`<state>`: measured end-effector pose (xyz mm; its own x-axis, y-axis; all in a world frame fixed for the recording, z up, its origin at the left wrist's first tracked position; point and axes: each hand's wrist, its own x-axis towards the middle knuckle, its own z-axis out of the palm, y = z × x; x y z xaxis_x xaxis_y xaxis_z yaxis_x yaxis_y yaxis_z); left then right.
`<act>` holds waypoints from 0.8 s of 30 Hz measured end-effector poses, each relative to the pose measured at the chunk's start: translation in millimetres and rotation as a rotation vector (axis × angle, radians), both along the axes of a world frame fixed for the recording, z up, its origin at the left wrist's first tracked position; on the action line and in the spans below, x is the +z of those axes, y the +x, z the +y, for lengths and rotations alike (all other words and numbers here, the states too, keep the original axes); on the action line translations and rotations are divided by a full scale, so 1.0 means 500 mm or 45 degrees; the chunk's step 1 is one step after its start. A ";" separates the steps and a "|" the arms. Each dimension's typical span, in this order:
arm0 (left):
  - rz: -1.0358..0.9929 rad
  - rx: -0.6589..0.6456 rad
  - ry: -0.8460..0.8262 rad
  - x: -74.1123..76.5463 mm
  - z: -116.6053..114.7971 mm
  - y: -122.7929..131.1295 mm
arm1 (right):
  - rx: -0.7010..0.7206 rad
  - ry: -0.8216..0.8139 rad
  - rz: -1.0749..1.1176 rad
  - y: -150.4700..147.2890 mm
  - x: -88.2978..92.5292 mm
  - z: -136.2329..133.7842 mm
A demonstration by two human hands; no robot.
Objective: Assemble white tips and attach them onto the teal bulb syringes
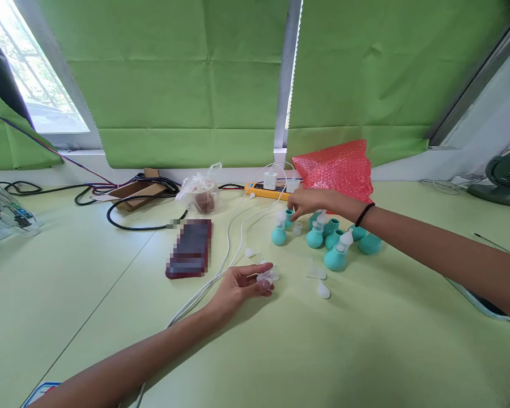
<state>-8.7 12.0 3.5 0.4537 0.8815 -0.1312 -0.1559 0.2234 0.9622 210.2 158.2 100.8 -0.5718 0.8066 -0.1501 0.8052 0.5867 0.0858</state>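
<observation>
My left hand [246, 283] pinches a small clear plastic piece [268, 276] above the table. Farther back, my right hand [309, 201] reaches down with curled fingers, its fingertips at the mouth of a teal rubber bulb [288, 220]; the far side of this grip is hidden. Clear nozzles top some of the other bulbs, such as the front teal bulb [335, 259], while several have bare mouths. A short clear cup-like part [297, 228] stands below my right hand. Between my hands and the front bulb lie a clear funnel-shaped piece [317, 271] and a whitish teardrop-shaped tip [323, 290].
A red bubble-wrap bag [338, 173] and a yellow power strip [266, 192] with chargers lie at the back. White cables [227, 249] run past my left forearm. A phone [190, 248], a plastic-wrapped cup [204, 198] and a cardboard box [138, 192] sit leftward.
</observation>
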 end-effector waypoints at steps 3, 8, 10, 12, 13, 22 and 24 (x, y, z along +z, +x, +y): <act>-0.072 -0.040 -0.015 0.000 -0.003 0.003 | -0.032 0.199 0.030 0.011 0.027 -0.006; -0.105 -0.079 -0.080 0.014 -0.012 0.009 | -0.064 0.653 0.222 0.024 0.074 -0.040; -0.101 -0.074 -0.116 0.019 -0.013 0.010 | 0.013 0.793 0.442 0.021 0.082 -0.076; -0.110 -0.071 -0.130 0.022 -0.013 0.009 | 0.134 0.895 0.738 0.010 0.078 -0.127; -0.114 -0.070 -0.127 0.022 -0.012 0.009 | 0.186 0.895 0.853 0.002 0.071 -0.156; -0.087 0.003 0.056 0.020 0.002 0.006 | 0.304 0.300 1.178 -0.066 -0.130 -0.329; -0.032 0.094 0.121 0.019 0.005 0.006 | 0.288 0.277 1.148 -0.070 -0.173 -0.329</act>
<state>-5.5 14.6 13.0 0.3895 0.9204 -0.0347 -0.1928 0.1183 0.9741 175.1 -6.4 14.3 -0.5447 0.6209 0.5637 0.4907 0.7811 -0.3862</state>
